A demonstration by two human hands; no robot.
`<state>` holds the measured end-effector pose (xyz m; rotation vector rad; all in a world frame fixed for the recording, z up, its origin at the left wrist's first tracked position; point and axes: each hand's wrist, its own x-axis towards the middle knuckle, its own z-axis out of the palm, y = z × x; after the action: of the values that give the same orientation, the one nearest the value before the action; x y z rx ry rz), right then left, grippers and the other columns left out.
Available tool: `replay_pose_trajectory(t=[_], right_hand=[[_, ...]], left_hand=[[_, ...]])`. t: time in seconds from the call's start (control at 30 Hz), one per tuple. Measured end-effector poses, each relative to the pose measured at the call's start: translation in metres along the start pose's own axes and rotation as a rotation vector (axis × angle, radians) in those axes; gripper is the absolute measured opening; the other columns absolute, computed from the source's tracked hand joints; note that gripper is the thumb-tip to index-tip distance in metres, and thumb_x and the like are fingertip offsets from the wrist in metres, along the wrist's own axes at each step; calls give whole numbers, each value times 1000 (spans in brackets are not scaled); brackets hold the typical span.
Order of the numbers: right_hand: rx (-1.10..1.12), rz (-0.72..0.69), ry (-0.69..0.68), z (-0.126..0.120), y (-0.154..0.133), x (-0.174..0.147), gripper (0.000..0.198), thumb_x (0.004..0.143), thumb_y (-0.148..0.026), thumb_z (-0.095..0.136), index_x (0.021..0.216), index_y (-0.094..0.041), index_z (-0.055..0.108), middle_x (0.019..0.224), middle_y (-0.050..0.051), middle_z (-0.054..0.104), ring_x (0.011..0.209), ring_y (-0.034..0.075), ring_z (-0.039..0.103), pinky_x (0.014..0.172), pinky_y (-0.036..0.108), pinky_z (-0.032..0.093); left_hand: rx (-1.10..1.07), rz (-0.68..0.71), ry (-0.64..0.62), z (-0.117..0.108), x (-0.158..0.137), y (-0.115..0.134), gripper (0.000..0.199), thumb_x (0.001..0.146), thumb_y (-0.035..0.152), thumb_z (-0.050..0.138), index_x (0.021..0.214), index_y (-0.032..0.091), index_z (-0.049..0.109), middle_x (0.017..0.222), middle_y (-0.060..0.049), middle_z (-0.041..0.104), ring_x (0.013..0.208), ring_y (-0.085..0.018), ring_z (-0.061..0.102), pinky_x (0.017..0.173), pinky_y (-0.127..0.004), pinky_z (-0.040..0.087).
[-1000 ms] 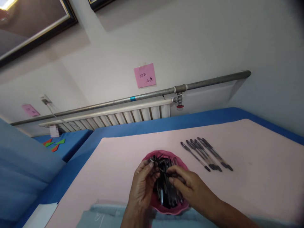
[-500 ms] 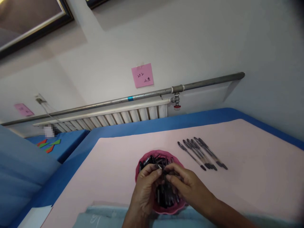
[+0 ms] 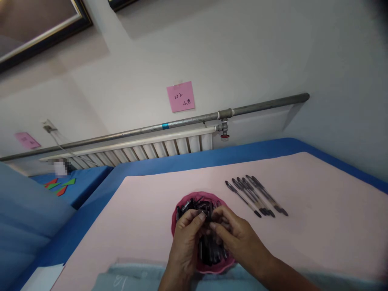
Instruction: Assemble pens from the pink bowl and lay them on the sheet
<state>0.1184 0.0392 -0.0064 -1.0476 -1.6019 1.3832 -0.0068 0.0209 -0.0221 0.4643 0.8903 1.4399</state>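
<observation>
Over a pink scalloped basket both of my hands are close together, fingertips nearly meeting. My left hand pinches a small dark piece between thumb and forefinger; it looks like a pen part, but the fingers cover most of it. My right hand is closed in a pinch beside it, and what it holds is hidden. Dark pen parts, among them several black caps and clear barrels, fill the basket. To the right, several capped pens with clear barrels and dark ends lie slanted side by side.
A pink sheet covers the blue table. Light blue cloth lies along the near edge, with white paper at lower left. Behind are a radiator and a pipe. Coloured flat pieces lie on another blue surface.
Both hands stay pinched over the basket with only a slight shift of the fingers. The small piece in the left fingertips shows less now. The view has moved slightly.
</observation>
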Motion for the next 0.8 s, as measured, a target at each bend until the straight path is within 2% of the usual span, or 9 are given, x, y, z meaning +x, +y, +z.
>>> replay_pose_trajectory(t=[0.13, 0.23, 0.37, 0.6, 0.7, 0.8], right_hand=[[93, 23, 15, 0, -1, 1, 3, 77, -23, 49, 76, -22, 47, 60, -5, 50, 52, 11, 49, 49, 24, 41], [142, 61, -8, 1, -1, 2, 4, 77, -25, 49, 78, -23, 46, 60, -6, 49, 47, 10, 46, 42, 21, 37], [108, 44, -3, 0, -1, 2, 4, 77, -26, 49, 76, -23, 46, 58, -6, 48, 45, 10, 44, 40, 21, 33], [-20, 14, 22, -3, -1, 1, 2, 74, -22, 50, 73, -23, 49, 54, -7, 46, 48, 11, 45, 44, 22, 35], [108, 60, 8, -2, 1, 2, 5, 73, -24, 52, 72, -22, 47, 53, -8, 47, 43, 8, 43, 39, 19, 32], [331, 192, -61, -3, 3, 3, 12, 74, -29, 53, 75, -23, 42, 49, -10, 48, 31, 4, 31, 31, 15, 20]], left_hand=[[7, 14, 31, 5, -2, 0, 21, 60, 26, 78, 71, 14, 64, 62, 1, 63, 53, -9, 55, 56, -21, 43], [8, 15, 51, 9, -3, -1, 23, 59, 27, 78, 71, 15, 63, 61, 2, 62, 54, -9, 56, 55, -21, 43], [28, 15, 54, 9, -4, -1, 24, 58, 28, 78, 69, 15, 62, 60, 2, 61, 54, -8, 55, 56, -20, 42], [175, 69, 45, 2, -2, -7, 22, 65, 33, 73, 70, 16, 60, 63, 2, 61, 56, -10, 55, 56, -22, 42], [227, 90, 46, 2, -3, -7, 23, 65, 34, 72, 69, 16, 59, 61, 3, 59, 54, -9, 53, 55, -22, 42], [260, 95, 63, 4, -3, -5, 27, 61, 38, 75, 68, 15, 61, 60, 1, 59, 54, -10, 53, 55, -23, 43]])
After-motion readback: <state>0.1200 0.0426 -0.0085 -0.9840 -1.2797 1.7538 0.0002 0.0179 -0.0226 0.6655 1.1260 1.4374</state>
